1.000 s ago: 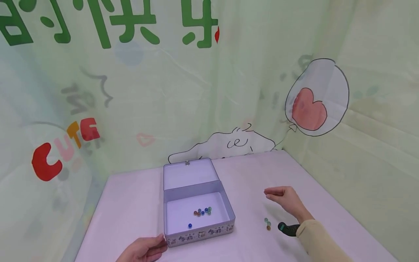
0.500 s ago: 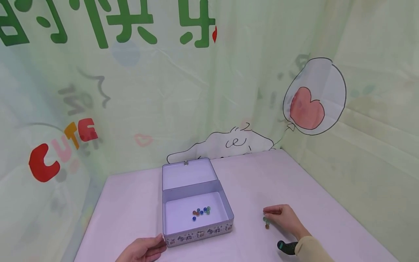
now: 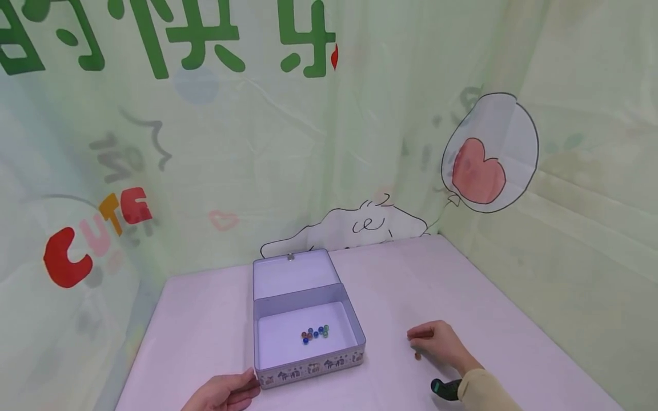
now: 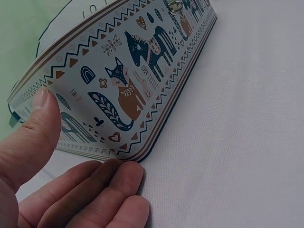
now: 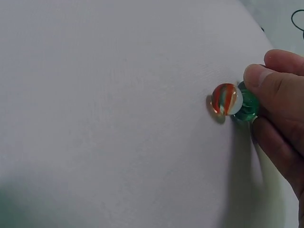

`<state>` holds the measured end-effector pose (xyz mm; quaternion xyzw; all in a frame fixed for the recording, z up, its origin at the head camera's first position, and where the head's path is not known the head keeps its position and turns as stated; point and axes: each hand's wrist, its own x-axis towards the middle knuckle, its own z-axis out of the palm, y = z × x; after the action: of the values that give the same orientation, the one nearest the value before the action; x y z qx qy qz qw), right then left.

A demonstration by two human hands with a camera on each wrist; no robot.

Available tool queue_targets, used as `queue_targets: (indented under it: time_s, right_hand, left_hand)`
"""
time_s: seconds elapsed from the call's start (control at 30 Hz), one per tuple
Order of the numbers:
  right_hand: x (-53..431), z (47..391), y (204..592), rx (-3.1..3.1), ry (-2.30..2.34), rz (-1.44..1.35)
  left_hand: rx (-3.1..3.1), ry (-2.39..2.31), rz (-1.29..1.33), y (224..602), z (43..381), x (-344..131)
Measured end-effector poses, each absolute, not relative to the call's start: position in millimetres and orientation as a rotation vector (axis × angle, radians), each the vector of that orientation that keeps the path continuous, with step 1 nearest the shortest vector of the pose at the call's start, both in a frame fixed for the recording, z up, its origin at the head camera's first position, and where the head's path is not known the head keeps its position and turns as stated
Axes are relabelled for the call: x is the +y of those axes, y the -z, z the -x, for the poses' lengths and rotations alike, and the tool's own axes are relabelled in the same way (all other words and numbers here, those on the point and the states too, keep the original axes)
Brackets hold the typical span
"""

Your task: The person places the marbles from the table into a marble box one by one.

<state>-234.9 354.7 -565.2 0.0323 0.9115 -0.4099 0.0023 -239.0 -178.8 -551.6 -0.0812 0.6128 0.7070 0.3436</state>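
A hinged tin box (image 3: pixel 311 366) stands on the table with its lid (image 3: pixel 295 277) laid back. Glass marbles (image 3: pixel 316 334), several of them blue, green or amber, cluster on its floor. At the front left corner is my left hand (image 3: pixel 222 393), its thumb against the animal-patterned wall (image 4: pixel 126 90) and its relaxed fingers along the lower edge. Right of the box, my right hand (image 3: pixel 441 345) is low over the table. Its thumb and fingers pinch a green marble (image 5: pixel 247 105). Right beside that, an orange-striped clear marble (image 5: pixel 227 99) sits on the tabletop.
A pale cloth covers the table (image 3: pixel 205 319). Printed curtains (image 3: pixel 231 142) hang behind it and on both sides. By my right sleeve (image 3: pixel 485 391) is a dark wrist-worn piece (image 3: pixel 445 389) with a green patch.
My right hand has come down to the marbles beside the box and now pinches a green one. Inside the box, a lone blue marble has rolled back to the cluster. My left hand stays put.
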Motion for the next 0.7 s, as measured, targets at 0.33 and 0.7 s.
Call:
queue_targets:
  time_s: [0.33,0.7]
  right_hand:
    - [354,242,524,2.86,1.393,-0.034]
    - [315,278,498,2.839,1.464,0.043]
  left_hand:
    - [1.611,-1.831,0.155,558,239,-181]
    - [1.598,-1.837,0.186,556,242,-181]
